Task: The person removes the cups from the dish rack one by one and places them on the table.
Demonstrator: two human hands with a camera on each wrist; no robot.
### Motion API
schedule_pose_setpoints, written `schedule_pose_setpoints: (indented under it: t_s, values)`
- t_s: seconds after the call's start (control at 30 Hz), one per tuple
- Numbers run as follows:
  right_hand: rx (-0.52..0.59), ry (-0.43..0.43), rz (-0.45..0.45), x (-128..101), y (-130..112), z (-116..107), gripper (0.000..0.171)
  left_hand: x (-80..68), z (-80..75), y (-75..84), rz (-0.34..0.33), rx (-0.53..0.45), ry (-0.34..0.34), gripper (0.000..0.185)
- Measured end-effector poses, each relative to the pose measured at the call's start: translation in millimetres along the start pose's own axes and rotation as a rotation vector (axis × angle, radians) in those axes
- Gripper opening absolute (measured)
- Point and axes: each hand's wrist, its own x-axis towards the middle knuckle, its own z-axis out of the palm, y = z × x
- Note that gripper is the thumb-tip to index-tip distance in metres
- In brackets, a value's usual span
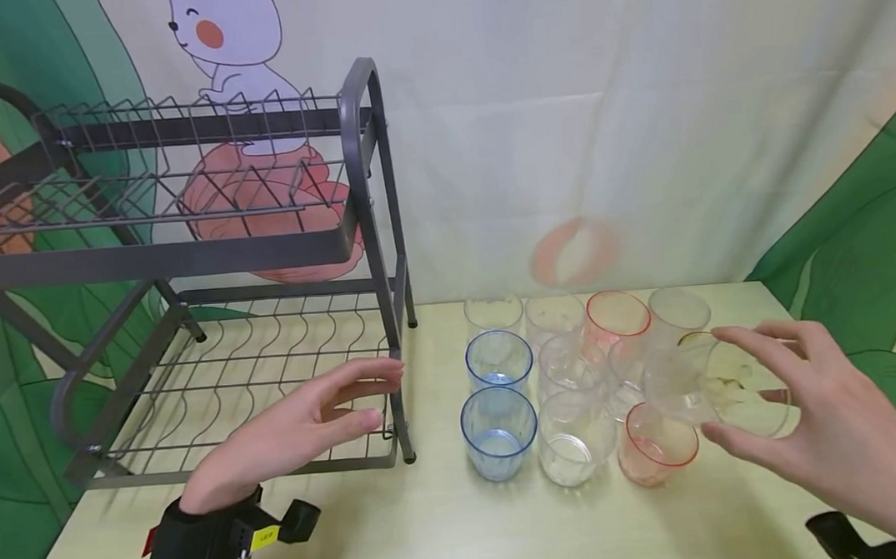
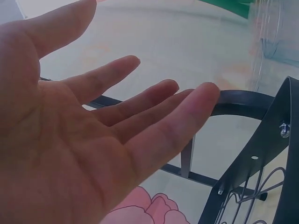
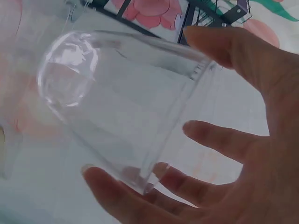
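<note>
My right hand (image 1: 821,401) grips a clear cup (image 3: 121,107) near its rim, thumb on one side and fingers on the other. The cup lies sideways in the grip, its base pointing left in the head view, and overlaps other cups there. Below and left of it stands a cup with a red rim (image 1: 658,454). My left hand (image 1: 297,424) has its fingers extended and holds nothing. It hovers in front of the dark rack's lower shelf, by the right front post (image 1: 393,390). In the left wrist view its palm (image 2: 60,154) shows.
Several cups stand upright in close rows, including blue cups (image 1: 498,436), clear cups (image 1: 571,445) and a red-rimmed cup (image 1: 619,326) at the back. A two-tier wire dish rack (image 1: 154,263) fills the left side of the table (image 1: 443,521). Behind hangs a printed curtain (image 1: 487,144).
</note>
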Motion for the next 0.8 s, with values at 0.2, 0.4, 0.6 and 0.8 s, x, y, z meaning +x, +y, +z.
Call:
schedule_pose_setpoints:
  t_s: [0.2,0.4,0.6,0.8]
  values:
    - [-0.082,-0.054,0.019,-6,26,-10,0.086,-1.4,0.7,2.7,-0.023,-0.017,-0.006,0.057]
    - [-0.134,-0.196,0.087,-14,42,-7,0.085,-0.8,1.9,2.6,-0.015,-0.007,0.003,0.059]
    - [-0.133,-0.397,0.152,-16,55,8,0.085,-1.9,3.4,2.9,-0.027,0.004,0.012,0.056]
    - [-0.108,-0.468,0.167,-18,63,27,0.084,0.1,7.1,3.2,-0.038,0.028,0.021,0.057]
